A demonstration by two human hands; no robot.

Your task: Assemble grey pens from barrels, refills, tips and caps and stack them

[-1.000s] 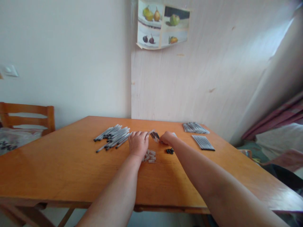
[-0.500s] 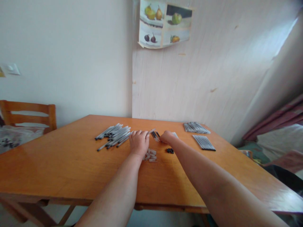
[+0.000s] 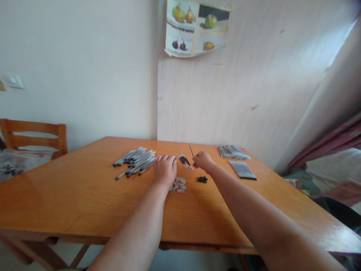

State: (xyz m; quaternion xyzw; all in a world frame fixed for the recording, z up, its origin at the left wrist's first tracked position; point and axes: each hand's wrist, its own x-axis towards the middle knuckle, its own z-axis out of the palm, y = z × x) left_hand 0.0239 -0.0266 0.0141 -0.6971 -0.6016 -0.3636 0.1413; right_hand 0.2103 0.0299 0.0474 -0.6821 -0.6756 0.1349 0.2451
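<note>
My left hand [image 3: 165, 170] is closed on a pale pen barrel [image 3: 180, 156], whose end pokes out to the right of the fingers. Between thumb and fingers my right hand [image 3: 203, 162] pinches a thin dark pen refill [image 3: 191, 151], tilted upward. Several more refills [image 3: 185, 162] lie between the two hands. Just below my left hand is a small heap of clear pen caps [image 3: 180, 186], partly covered by the wrist. Small black plugs [image 3: 202, 179] sit in a cluster below my right hand.
A loose pile of grey pens with black ends [image 3: 138, 160] lies left of my left hand. To the right are a neat row of pens [image 3: 243, 170] and a packed batch of pens [image 3: 234, 152] behind it. A wooden chair [image 3: 34, 135] stands at the left.
My right hand has risen slightly and moved a little right from the refills, with one refill now showing in its fingers. My left hand stays nearly where it was.
</note>
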